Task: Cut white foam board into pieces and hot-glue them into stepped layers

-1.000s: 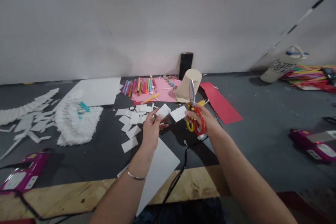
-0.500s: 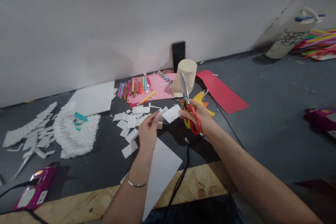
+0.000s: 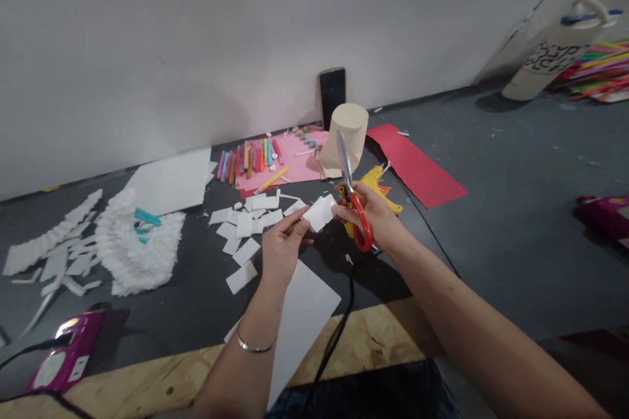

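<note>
A dark grey table ran up to a plain white wall, with a strip of bare board along its near edge. Over the middle of it the left hand pinched a small white card by its left end between thumb and fingertips, a thin bangle on the wrist. The right hand met the card's other end with its fingertips while its fingers stayed curled through the red and yellow loops of the scissors, blades together and pointing up and away. So the card hung in the air between the two hands, clear of the table. Just left of the left hand lay a scatter of cut white pieces; under its wrist lay a white sheet, with a black cable running beside it. Just behind the right hand lay a yellow tool, and beyond the blades stood a beige cup, mouth down. Past that a phone leaned on the wall. Markers lay in a row on pink paper beyond the left hand, and red paper lay to the right of the cup. Far left sat a heap of white fringe and a magenta box; far right stood a white bag.
</note>
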`<state>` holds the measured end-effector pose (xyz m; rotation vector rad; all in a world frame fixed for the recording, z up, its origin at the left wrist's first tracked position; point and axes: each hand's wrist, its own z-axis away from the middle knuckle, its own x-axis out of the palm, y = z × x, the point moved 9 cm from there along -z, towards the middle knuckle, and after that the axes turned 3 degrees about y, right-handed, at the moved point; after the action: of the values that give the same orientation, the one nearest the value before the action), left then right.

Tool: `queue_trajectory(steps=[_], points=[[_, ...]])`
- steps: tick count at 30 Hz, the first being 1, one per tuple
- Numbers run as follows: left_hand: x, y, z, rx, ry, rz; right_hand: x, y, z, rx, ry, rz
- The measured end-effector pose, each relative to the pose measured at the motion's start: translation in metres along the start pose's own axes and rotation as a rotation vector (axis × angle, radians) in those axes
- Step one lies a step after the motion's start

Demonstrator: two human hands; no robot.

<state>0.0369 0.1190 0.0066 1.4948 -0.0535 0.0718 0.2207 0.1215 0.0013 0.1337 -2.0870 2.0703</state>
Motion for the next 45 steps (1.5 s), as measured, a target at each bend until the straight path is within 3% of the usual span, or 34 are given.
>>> queue_trajectory(steps=[4,9,12,16,21,25,30,34,37,45], points=[[0.006,0.002,0.002,0.006,-0.035,0.006,-0.001,-0.001,0.001,-0.01,0.005,0.019],[-0.001,0.009,0.006,0.095,0.055,-0.132,0.0,-0.003,0.002,-0.015,0.044,0.024],[-0.004,0.026,0.012,0.326,0.091,-0.299,-0.001,-0.004,0.004,0.004,0.097,0.012],[0.009,0.048,0.027,0.692,-0.019,-0.461,0.005,-0.001,0.007,0.073,0.07,-0.056],[0.02,0.054,0.034,0.849,-0.065,-0.586,0.007,0.002,0.008,0.104,0.042,-0.041],[0.015,0.049,0.029,0.729,-0.05,-0.48,0.003,0.001,0.005,0.038,0.06,-0.016],[0.003,0.016,0.01,0.267,-0.044,-0.12,0.006,-0.002,0.008,0.004,0.052,0.002],[-0.002,0.0,0.003,0.065,0.025,-0.009,0.013,-0.005,0.011,-0.011,0.032,-0.008],[-0.001,-0.003,0.001,0.006,0.037,0.057,0.013,-0.005,0.011,-0.02,0.048,-0.004],[-0.003,0.0,0.002,0.003,0.052,0.079,0.009,0.004,0.009,0.004,0.088,0.0]])
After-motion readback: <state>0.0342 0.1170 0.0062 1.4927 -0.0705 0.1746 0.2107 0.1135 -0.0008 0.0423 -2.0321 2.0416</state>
